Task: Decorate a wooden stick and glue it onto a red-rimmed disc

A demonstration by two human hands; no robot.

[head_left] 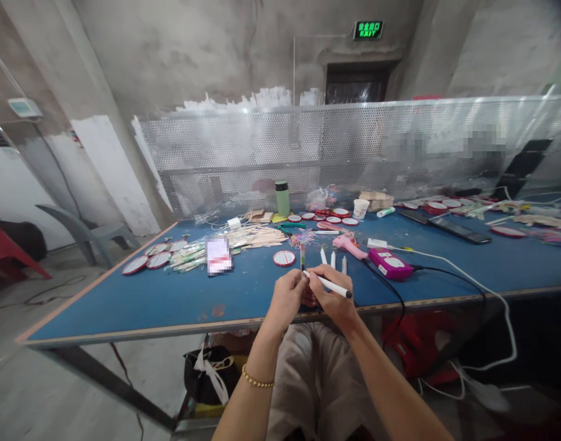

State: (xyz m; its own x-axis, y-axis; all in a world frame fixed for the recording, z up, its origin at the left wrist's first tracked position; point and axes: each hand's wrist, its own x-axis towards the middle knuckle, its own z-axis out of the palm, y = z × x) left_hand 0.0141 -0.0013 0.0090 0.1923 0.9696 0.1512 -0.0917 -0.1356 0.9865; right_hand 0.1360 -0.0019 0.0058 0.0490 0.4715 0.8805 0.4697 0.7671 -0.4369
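At the near edge of the table, my left hand (288, 295) is closed on a narrow flat stick (302, 256) that points up and has a green part on it. My right hand (334, 297) grips a white marker pen (331, 284) with a dark end, its tip side close to the stick. Whether the tip touches the stick I cannot tell. Just beyond my hands lie several white pens (333, 260). A round red-rimmed disc (284, 258) rests to the left of the stick, with a tangle of coloured strands (302, 237) behind it.
Further left are a phone (219, 255), a pile of wooden sticks (262, 236) and more red-rimmed discs (158, 260). To the right lie a pink corded tool (349, 247) and a magenta box (389, 263) with cables. A green bottle (283, 198) and a paper cup (361, 209) stand behind.
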